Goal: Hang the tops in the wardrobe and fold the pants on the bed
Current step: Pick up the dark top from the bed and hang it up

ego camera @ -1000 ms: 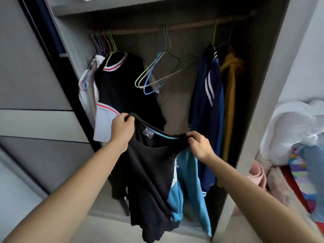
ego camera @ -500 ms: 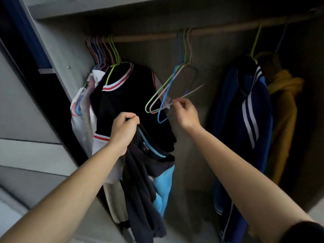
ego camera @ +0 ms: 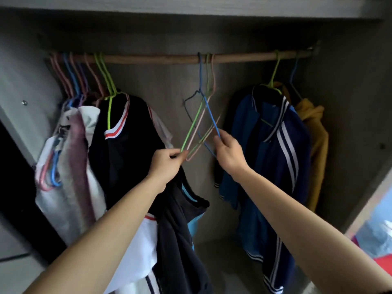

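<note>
A dark top with light blue panels [ego camera: 180, 225] hangs down from my left hand [ego camera: 167, 164], which grips its collar and also pinches the lower corner of a green wire hanger [ego camera: 192, 128]. My right hand [ego camera: 228, 151] pinches the blue wire hanger [ego camera: 209, 111] near its lower right arm. Both hangers, with a pink one [ego camera: 201, 124] between them, hook over the wooden rail [ego camera: 165, 58] in the middle of the wardrobe.
Left on the rail hang a black top with red-and-white trim [ego camera: 125, 145] and pale clothes [ego camera: 67, 158] under several empty hangers. On the right hang a blue striped jacket [ego camera: 275, 158] and a mustard hoodie [ego camera: 316, 145]. Bedding [ego camera: 377, 236] shows at bottom right.
My right hand let go of the top's collar and rose to the loose hangers. My left hand lifted the top and took the green hanger's corner. The view moved closer to the rail.
</note>
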### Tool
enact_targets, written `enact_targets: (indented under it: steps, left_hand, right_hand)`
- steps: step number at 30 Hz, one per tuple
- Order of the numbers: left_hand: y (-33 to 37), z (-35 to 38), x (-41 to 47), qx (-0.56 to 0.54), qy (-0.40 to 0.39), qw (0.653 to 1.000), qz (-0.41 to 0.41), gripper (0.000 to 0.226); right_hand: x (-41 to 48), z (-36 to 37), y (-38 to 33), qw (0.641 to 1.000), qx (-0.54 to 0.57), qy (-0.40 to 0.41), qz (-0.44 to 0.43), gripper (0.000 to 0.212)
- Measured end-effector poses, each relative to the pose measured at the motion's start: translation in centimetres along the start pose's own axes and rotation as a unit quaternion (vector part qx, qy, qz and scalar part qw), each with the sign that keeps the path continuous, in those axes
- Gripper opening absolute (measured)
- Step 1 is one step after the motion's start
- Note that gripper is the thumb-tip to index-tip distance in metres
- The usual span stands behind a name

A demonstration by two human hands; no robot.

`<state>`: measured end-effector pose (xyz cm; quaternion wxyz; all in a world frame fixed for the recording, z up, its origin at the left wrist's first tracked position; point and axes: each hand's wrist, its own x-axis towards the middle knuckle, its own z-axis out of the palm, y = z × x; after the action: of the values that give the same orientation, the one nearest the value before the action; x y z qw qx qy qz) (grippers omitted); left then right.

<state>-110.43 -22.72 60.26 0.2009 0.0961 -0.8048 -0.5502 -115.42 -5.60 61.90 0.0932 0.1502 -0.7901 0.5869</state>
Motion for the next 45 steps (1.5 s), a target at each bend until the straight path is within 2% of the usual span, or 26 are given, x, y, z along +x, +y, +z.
enact_targets:
  steps: [3, 6, 9, 14, 18, 21, 26, 29, 33, 36, 40, 42, 45]
  left_hand:
    - [-1.0, -0.8, 0.5, -0.022, -0.017, 1.0, 0.0, 0.025]
    - [-1.1, -1.4, 0.5, -0.042, -0.035, 0.998, 0.008, 0.023]
    - [-0.8, -1.2, 0.5, -0.042, -0.048, 0.998, 0.028, 0.016]
    - [-0.5, 0.3, 0.0, -0.044, -0.061, 0.996, 0.04, 0.023]
    - [0.0, 1.0, -0.8, -0.047, -0.079, 0.996, 0.02, 0.04]
    - [0.0, 0.8, -1.1, -0.075, -0.076, 0.994, -0.013, 0.049]
    - [-1.0, 0.6, -1.2, -0.076, -0.09, 0.993, 0.021, 0.04]
    - [-1.2, 0.7, -1.2, -0.075, -0.101, 0.992, 0.018, 0.037]
    - [-1.8, 0.2, -1.0, -0.067, -0.09, 0.993, 0.027, 0.032]
    - [-1.9, -0.2, -0.8, -0.054, -0.08, 0.995, 0.027, 0.036]
    - [-1.8, 0.2, -1.0, -0.055, -0.085, 0.994, 0.028, 0.035]
    - [-1.8, 0.5, -1.1, -0.054, -0.089, 0.994, 0.026, 0.033]
    - [-2.0, 0.8, -1.1, -0.048, -0.086, 0.995, 0.018, 0.034]
  right_hand:
    - [-0.7, -1.2, -0.3, 0.998, -0.012, 0.066, -0.013, 0.033]
    - [-0.7, -1.5, -0.9, 0.996, 0.028, 0.08, -0.005, 0.033]
    - [-0.5, -0.9, -1.2, 0.996, 0.066, 0.056, 0.014, 0.035]
    - [-0.7, -1.0, -1.8, 0.987, 0.148, 0.027, 0.052, 0.033]
    - [-1.1, -1.4, -2.4, 0.976, 0.202, -0.027, 0.082, 0.037]
    - [-1.0, -1.5, -2.0, 0.983, 0.155, -0.071, 0.061, 0.038]
    - [1.5, -0.7, -1.2, 0.99, 0.097, -0.048, 0.093, 0.024]
    - [2.7, 0.3, -1.6, 0.992, 0.021, -0.075, 0.096, 0.034]
    - [3.5, 1.8, -1.6, 0.998, -0.043, -0.011, 0.046, 0.035]
    - [3.3, 2.1, -1.5, 0.996, 0.049, 0.027, 0.063, 0.028]
    - [3.4, 0.9, -1.9, 0.955, 0.246, 0.02, 0.165, 0.019]
    - [3.7, 0.0, -1.9, 0.948, 0.269, -0.002, 0.169, 0.016]
    - [3.8, -1.0, -1.8, 0.951, 0.25, -0.081, 0.162, 0.017]
